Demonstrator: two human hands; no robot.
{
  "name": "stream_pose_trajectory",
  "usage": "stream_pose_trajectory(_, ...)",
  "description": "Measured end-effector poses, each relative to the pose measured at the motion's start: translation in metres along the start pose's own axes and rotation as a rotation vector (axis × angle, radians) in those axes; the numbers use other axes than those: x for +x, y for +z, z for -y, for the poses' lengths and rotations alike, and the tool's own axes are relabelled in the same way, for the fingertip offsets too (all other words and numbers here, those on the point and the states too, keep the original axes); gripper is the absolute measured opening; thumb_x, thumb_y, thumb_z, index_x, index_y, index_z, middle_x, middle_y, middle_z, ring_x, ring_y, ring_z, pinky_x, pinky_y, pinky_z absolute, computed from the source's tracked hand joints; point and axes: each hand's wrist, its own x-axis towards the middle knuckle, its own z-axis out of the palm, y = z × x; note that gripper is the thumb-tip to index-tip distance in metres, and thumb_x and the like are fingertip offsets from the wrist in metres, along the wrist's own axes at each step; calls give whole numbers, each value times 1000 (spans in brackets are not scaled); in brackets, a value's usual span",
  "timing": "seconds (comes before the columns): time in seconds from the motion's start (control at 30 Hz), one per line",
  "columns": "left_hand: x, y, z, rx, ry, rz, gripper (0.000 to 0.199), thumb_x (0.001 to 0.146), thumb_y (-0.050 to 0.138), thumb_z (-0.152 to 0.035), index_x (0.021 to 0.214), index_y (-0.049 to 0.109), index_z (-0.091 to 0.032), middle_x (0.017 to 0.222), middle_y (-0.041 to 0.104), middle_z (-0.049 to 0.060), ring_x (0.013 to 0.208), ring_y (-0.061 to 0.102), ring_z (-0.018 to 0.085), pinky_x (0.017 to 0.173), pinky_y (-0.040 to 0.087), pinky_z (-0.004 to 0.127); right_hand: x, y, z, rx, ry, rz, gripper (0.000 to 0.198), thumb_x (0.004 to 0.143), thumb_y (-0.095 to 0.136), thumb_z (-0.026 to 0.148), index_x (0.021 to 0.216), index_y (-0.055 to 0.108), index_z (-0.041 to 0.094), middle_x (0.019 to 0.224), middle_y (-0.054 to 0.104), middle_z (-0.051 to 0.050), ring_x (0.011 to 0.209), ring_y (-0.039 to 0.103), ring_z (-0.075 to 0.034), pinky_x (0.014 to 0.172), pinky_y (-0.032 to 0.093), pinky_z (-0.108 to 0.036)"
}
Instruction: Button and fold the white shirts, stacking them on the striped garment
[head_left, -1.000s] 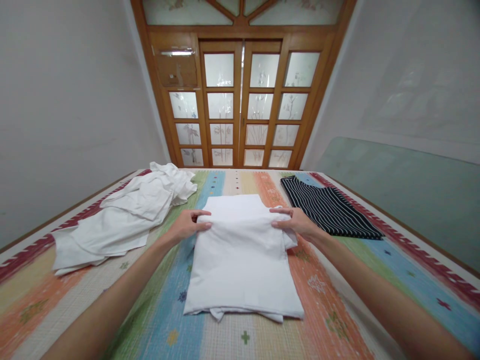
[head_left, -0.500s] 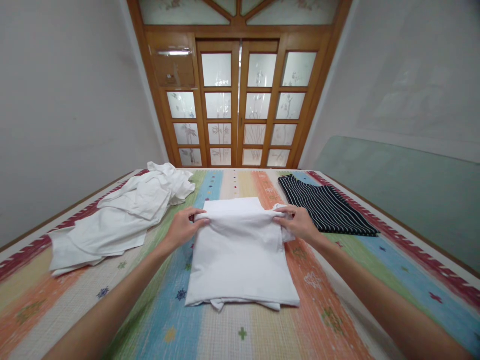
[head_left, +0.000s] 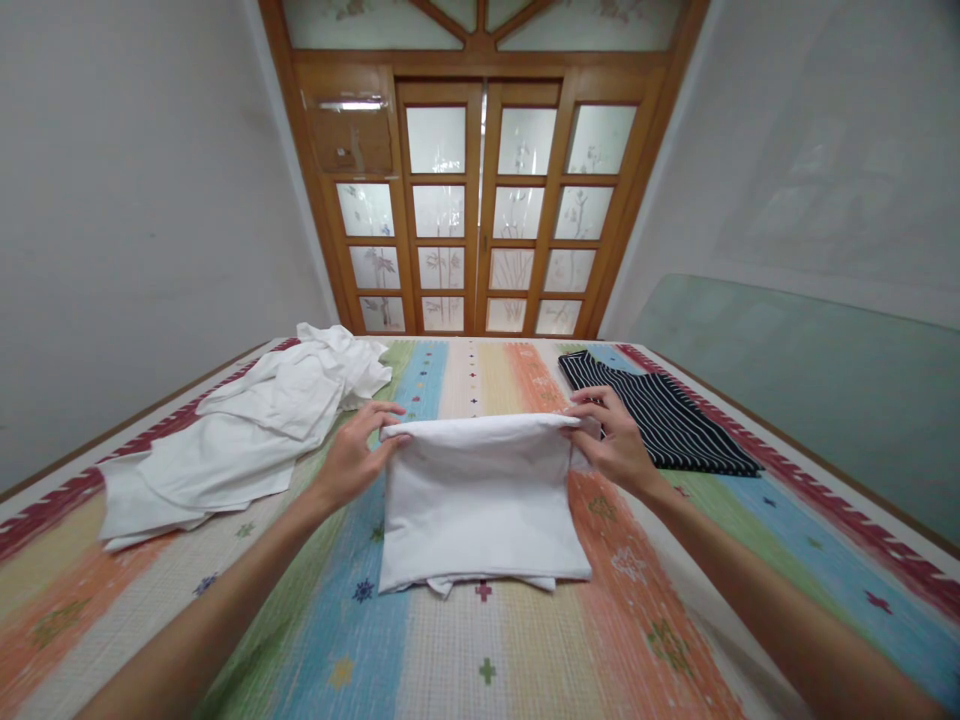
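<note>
No legible text, labels, brands, numbers or signs on held white garment (head_left: 484, 510), striped garment (head_left: 660, 420), patterned cover (head_left: 450, 665) or doors (head_left: 472, 210).

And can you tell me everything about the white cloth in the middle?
The white cloth looks like plain, soft fabric, folded into a roughly rectangular shape with a few faint creases. Its far edge seems slightly raised, pinched at one end by the left hand and at the other by the right hand. Its near edge lies on the colourful striped cover, with small bits poking out underneath.
</note>
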Motion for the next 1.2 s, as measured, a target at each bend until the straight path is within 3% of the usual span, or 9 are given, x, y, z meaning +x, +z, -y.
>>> stream_pose_trajectory(0.1,-3,-9,-7,-53,-12,56,27,80,61,-48,80,65,-21,106,70,9,101,61,25,95,45,33,3,-11,10,121,-34,39,21,79,69,45,80,71,25,100,62,-7,97,60,-23,91,47,-38)
stream_pose_trajectory(0.27,-8,-26,-20,-35,-126,98,41,75,61,-59,80,68,-19,78,70,5,74,60,20,68,47,26,5,-35,27,213,41,151,25,76,72,49,80,70,24,88,69,-6,85,64,-22,78,51,-32)
stream_pose_trajectory(0.47,-14,-44,-49,-207,-199,-46,44,64,69,-62,60,59,-19,54,56,0,52,48,13,45,38,21,5,-59,49,275,183,86,36,66,78,56,76,70,23,75,68,-4,66,62,-18,55,49,-25)
stream_pose_trajectory(0.6,-1,-43,-57,-422,-314,-117,46,65,69,-63,63,59,-18,49,53,-2,43,45,11,39,36,21,15,-64,61,382,354,112,40,63,80,56,79,69,21,67,67,-2,51,59,-14,44,45,-23)
stream_pose_trajectory(0.67,10,-33,-50,-535,-414,-55,46,68,68,-62,70,62,-17,53,58,0,47,52,13,43,43,23,22,-59,56,402,459,153,42,63,80,56,82,69,20,67,67,-1,50,59,-14,43,44,-22)
stream_pose_trajectory(0.73,22,-15,-34,-634,-527,93,46,69,69,-61,74,65,-15,58,63,3,56,60,18,55,51,30,27,-47,41,394,558,222,43,62,81,55,83,68,19,68,68,-2,52,59,-14,44,44,-22)
stream_pose_trajectory(0.83,33,20,5,-656,-674,272,48,65,72,-62,69,65,-14,62,65,6,61,61,20,60,50,31,25,-17,3,354,658,370,42,60,82,49,84,70,17,74,70,-3,56,60,-13,46,43,-21)
stream_pose_trajectory(1.0,38,64,63,-214,-759,255,53,59,74,-64,46,51,-18,45,50,-1,48,46,14,48,32,26,10,29,-57,232,690,400,33,58,82,27,85,69,17,81,70,-3,64,60,-13,55,45,-22)
stream_pose_trajectory(1.2,41,67,79,-72,-661,254,59,63,66,-71,44,49,-18,44,44,-3,47,40,12,48,24,27,4,45,-78,-80,482,466,19,68,70,19,87,69,17,88,70,-5,80,64,-18,74,48,-28)
